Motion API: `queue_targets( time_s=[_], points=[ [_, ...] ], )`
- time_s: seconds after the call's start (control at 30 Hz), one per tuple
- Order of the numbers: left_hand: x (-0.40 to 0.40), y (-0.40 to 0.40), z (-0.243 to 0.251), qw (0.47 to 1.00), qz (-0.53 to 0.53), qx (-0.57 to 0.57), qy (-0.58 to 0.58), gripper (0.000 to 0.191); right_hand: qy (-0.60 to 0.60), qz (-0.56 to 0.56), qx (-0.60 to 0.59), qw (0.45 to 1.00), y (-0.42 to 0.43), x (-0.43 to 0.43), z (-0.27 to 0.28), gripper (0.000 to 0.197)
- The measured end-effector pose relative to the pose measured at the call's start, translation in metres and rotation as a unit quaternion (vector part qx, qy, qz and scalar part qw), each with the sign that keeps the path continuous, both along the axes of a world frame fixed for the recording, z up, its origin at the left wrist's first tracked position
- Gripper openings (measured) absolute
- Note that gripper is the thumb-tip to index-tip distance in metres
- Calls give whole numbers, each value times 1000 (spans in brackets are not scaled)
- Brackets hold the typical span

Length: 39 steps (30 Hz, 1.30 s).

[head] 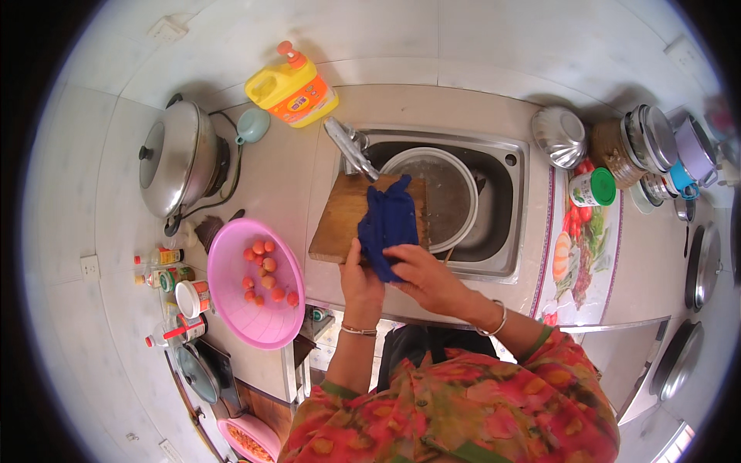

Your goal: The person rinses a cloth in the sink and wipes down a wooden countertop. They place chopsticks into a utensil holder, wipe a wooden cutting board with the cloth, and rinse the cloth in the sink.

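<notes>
A thick wooden cutting board (337, 223) lies tilted over the left rim of the steel sink (523, 197), partly above a round metal basin (472, 173) of cloudy water. My left hand (360, 285) grips the board's near edge, thumb on top. A dark blue cloth (392, 217) is spread across the board and hangs over its near edge. My right hand (425, 275) holds the near end of this cloth with bent fingers. The chrome faucet (350, 147) reaches over the board's far edge. My left fingers are mostly hidden beneath the board.
Left of the sink stands a pink plastic basin (223, 301) with several reddish round fruits. Behind are a yellow detergent jug (295, 95), a pale blue cup (253, 125) and a lidded metal wok (179, 159). On the right are a green-lidded tub (591, 187) and stacked metal bowls.
</notes>
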<state>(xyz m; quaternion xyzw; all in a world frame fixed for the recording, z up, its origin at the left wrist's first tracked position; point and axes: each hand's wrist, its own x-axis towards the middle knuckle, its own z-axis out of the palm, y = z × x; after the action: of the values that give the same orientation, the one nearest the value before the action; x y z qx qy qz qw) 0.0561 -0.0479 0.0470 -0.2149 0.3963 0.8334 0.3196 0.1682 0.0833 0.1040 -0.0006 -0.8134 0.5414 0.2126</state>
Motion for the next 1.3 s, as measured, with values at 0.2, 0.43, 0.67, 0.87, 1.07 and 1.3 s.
queue_targets(
  time_s=[0.2,0.43,0.67,0.87,1.07,1.3],
  points=[
    [-6,13,13,997,-11,-6,-72,30,-30,-42,52,997,14,-5,-32,24],
    [-10,12,32,995,5,-8,-95,34,-117,-231,90,962,75,-35,-136,19],
    [-13,-8,46,995,-21,6,-100,36,-347,-362,134,855,98,-52,-229,19],
    [-18,-24,55,996,1,9,-86,39,-405,-256,24,878,95,-41,-219,17],
    [-17,-18,61,997,-2,7,-71,39,-147,-193,-152,958,79,-15,-74,23],
    [-30,-16,58,993,27,36,-110,39,90,-88,-152,980,3,-1,0,22]
  ],
)
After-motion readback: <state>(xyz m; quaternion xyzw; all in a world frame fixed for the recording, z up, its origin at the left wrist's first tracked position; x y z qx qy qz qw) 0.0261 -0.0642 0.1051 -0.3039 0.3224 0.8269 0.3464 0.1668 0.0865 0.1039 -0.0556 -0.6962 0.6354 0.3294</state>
